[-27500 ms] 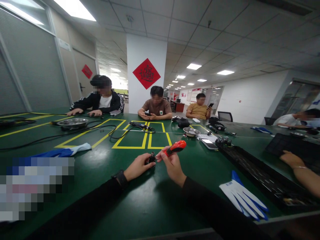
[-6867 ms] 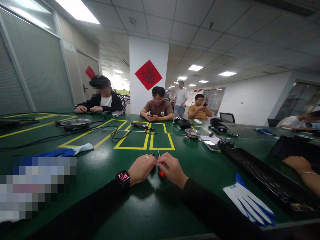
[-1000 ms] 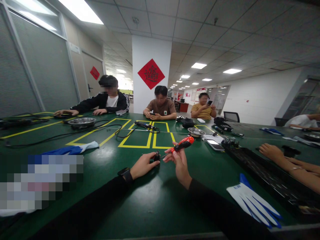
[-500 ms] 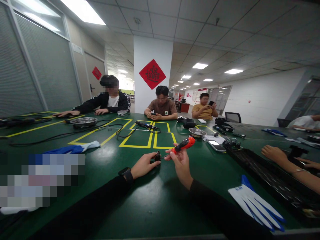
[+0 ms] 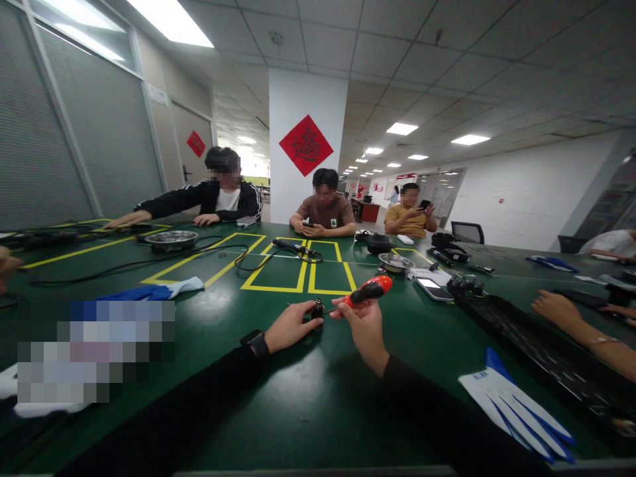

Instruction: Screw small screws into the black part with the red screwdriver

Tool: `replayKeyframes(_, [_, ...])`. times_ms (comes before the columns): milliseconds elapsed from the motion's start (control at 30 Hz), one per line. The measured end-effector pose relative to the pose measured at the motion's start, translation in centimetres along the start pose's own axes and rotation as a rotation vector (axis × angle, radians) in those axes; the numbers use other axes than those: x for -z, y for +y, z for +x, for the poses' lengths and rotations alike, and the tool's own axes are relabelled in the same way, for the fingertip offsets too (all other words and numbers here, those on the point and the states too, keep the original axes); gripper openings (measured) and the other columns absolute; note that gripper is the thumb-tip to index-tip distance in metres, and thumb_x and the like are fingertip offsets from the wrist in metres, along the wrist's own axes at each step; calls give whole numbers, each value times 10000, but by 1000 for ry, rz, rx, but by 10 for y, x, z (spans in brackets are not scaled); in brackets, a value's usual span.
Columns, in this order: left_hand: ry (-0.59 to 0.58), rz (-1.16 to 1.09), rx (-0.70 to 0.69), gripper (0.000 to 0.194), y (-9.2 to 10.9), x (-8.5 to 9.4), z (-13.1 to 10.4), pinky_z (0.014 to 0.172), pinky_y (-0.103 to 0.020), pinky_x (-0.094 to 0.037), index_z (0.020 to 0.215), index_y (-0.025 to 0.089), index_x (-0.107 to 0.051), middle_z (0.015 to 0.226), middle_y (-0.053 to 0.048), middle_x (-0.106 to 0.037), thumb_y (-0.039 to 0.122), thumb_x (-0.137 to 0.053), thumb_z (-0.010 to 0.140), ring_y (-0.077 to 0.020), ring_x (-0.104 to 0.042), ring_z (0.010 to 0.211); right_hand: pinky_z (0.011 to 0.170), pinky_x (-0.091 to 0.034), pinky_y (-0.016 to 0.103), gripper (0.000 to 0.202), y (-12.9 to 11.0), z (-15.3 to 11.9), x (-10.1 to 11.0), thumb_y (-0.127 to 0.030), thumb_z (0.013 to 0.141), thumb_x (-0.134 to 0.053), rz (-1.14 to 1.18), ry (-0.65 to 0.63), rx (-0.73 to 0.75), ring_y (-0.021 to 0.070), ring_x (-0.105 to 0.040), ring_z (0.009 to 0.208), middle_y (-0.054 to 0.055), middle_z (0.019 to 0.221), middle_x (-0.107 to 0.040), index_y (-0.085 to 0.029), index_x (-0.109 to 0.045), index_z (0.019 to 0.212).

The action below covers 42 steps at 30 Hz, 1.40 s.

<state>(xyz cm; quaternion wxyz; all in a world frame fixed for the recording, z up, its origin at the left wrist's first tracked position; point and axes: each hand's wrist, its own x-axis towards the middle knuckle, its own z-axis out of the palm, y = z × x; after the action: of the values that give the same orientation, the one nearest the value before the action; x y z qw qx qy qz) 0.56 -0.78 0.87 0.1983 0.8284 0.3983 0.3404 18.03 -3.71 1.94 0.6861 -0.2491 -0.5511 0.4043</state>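
Note:
My left hand rests low over the green table and is closed on a small dark cylindrical part, which stands upright with a narrower, shiny top. Fingers of my right hand wrap a screwdriver with a red and black handle. Its handle tilts up to the right, and the thin shaft points left toward the dark part. Whether the tip touches the part I cannot tell.
A white and blue glove lies at the right, beside a long black tray. Farther off are a phone, metal bowls and a corded tool. Several people sit around the table; a co-worker's hand is at the right.
The view has shifted slightly, so most things sit a little farther right. Both hands keep their hold, with the screwdriver still beside the dark part. Another person's hand appears at the left edge.

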Motion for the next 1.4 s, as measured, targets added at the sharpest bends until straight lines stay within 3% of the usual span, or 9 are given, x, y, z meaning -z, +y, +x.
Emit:
replayKeyframes(267, [3, -13, 10, 282, 0, 0, 0, 774, -286, -437, 979, 160, -622, 910, -54, -657, 351, -550, 784, -196, -579, 812, 652, -546, 335, 281, -8, -2, 2, -284, 851, -486, 39, -57, -9, 166, -666, 672, 48, 904, -665, -198, -463, 1117])
replayKeyframes(633, [11, 49, -22, 261, -3, -1, -1, 722, -263, -431, 951, 164, -609, 884, -42, -650, 364, -530, 802, -180, -577, 775, 624, -538, 297, 203, -3, -2, -1, -237, 780, -615, -21, -15, 18, 132, -641, 601, 11, 820, -668, -202, -468, 916])
replayKeyframes(933, [7, 26, -23, 290, -3, -1, 0, 767, -269, -435, 1004, 162, -609, 922, -48, -657, 355, -537, 800, -188, -588, 818, 668, -534, 336, 300, -8, -3, 2, -241, 851, -481, 38, -89, -2, 163, -661, 684, 44, 925, -659, -208, -446, 1146])
replayKeyframes(1400, [5, 22, -26, 298, -6, -1, 0, 747, -267, -439, 1003, 163, -603, 930, -48, -654, 373, -540, 801, -186, -590, 814, 644, -538, 288, 262, -2, -2, -1, -236, 766, -630, 8, -37, -13, 128, -647, 612, 5, 833, -672, -217, -444, 950])
